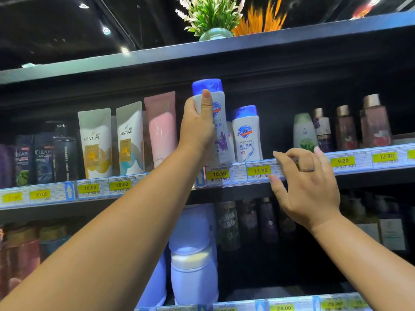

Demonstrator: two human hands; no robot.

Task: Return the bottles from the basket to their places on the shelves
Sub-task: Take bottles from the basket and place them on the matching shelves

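Note:
My left hand [197, 124] grips a white Safeguard bottle [219, 113] with a blue cap and a lavender print, holding it upright at the upper shelf [224, 176], just above the 10.50 price tag. A second white Safeguard bottle [247, 133] with a blue cap stands on the shelf right beside it. My right hand [307, 187] pinches the shelf's front rail with thumb and curled fingers near the 11.90 tag; a ring sits on one finger. The basket is out of view.
Pantene tubes [96, 142] and a pink tube [161, 129] stand left of the held bottle, dark Clear bottles [42, 160] further left. A green bottle [304, 133] and several pink perfume-like bottles [375, 124] stand right. Below, large pale blue bottles [193, 254]. Plants top the unit.

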